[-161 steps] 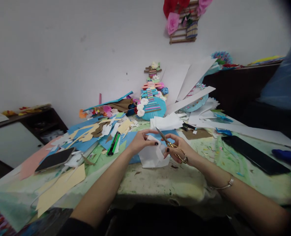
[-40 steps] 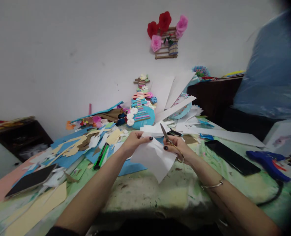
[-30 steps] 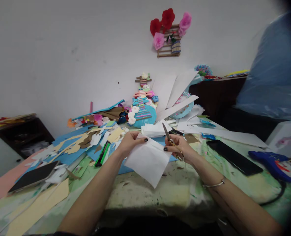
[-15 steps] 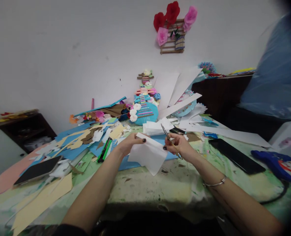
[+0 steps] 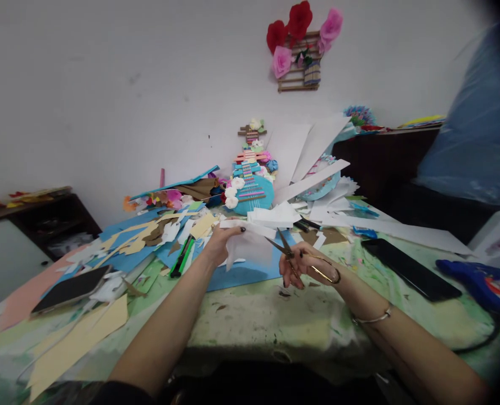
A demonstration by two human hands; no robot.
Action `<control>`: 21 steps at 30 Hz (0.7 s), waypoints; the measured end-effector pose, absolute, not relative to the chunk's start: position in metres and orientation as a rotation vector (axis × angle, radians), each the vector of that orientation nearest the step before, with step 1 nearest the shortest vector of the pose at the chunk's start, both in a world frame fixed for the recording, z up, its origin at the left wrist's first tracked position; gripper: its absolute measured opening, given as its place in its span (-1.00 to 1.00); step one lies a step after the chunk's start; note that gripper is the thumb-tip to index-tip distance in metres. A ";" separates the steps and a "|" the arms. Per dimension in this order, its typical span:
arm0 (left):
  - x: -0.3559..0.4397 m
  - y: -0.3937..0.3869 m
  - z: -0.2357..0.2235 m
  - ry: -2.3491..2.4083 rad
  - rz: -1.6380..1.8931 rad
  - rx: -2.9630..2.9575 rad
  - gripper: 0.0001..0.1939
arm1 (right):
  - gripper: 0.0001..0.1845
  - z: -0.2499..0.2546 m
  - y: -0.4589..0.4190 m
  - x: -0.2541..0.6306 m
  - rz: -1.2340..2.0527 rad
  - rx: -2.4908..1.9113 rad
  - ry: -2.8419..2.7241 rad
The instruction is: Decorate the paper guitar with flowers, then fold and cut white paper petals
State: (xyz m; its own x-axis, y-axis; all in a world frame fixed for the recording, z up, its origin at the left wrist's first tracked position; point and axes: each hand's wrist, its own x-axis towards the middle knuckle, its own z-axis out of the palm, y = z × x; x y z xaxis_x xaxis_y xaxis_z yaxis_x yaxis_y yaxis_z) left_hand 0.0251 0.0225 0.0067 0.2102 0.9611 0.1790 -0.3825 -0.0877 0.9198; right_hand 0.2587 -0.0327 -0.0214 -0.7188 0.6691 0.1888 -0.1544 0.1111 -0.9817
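Observation:
A folded sheet of white paper (image 5: pixel 250 250) is pinched in my left hand (image 5: pixel 221 243), thumb on top near its upper left edge. My right hand (image 5: pixel 295 264) has its fingers in the gold handles of a pair of scissors (image 5: pixel 287 248). The blades are spread apart and point up and left, close to the paper's right edge. Beneath the paper lies a blue sheet (image 5: pixel 250 277) on the table. A small stack of white paper (image 5: pixel 273 215) sits just behind my hands.
Paper scraps (image 5: pixel 148 233) and a green cutter (image 5: pixel 182 257) lie to the left, with a dark phone (image 5: pixel 70 289). To the right are a black phone (image 5: pixel 410 269) and a blue glue gun (image 5: pixel 473 284). A decorated blue paper guitar (image 5: pixel 256 194) leans against the wall.
The scissors have opened and swung so their blades point toward the paper. My right hand has let go of the paper's right side, and the paper has shifted in my left hand.

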 end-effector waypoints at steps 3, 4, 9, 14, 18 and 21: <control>0.027 0.021 0.008 0.701 1.312 1.135 -0.64 | -0.41 -0.023 -0.033 0.259 1.692 -0.465 -1.806; 0.028 0.020 0.009 0.702 1.322 1.141 -0.63 | -0.40 -0.023 -0.033 0.259 1.700 -0.456 -1.810; 0.027 0.018 0.007 0.707 1.270 1.271 -0.63 | -0.37 -0.024 -0.031 0.258 1.777 -0.456 -1.742; 0.027 0.019 0.001 0.729 1.281 1.455 -0.69 | -0.41 -0.024 -0.030 0.257 1.788 -0.412 -1.735; 0.028 0.020 -0.004 0.760 1.263 1.572 -0.75 | -0.43 -0.023 -0.031 0.257 1.767 -0.421 -1.725; 0.030 0.018 -0.004 0.761 1.256 1.611 -0.79 | -0.38 -0.023 -0.030 0.258 1.774 -0.455 -1.768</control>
